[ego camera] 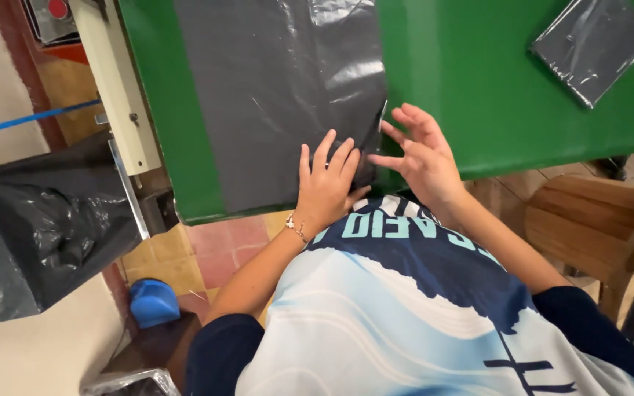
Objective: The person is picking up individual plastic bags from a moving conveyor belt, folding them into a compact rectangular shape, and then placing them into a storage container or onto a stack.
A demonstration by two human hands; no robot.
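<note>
The fingers of the left hand (326, 183) are spread and laid flat on the near right corner of the grey plastic sheet (280, 95), pressing it down rather than gripping it. Just beside them, the fingers of the right hand (421, 150) are loosely curled and fanned, and the thumb and forefinger appear to be pinched on the sheet's right edge, where a thin sliver of film is lifted — whether one layer or several is caught there cannot be told.

The sheet is stretched lengthwise over the green table (478, 81), its near end hanging slightly past the table's front edge. A folded grey bag (594, 45) is seen well apart, at the far right of the table. To the left, a cream machine arm (115, 81) stands beside the table edge, with a bulk of black plastic film (31, 227) below it and a blue object (153, 301) on the tiled floor.

Several things could be judged to go wrong from here. The film is thin and glossy, so the pinched edge could slip from the fingertips, or be stretched and torn if it is pulled against the flat pressure of the other hand. If that pressure is eased, the overhanging end could drag the sheet toward the floor — the table surface looks smooth enough for it. Wrinkles visible higher up could be folded in.
</note>
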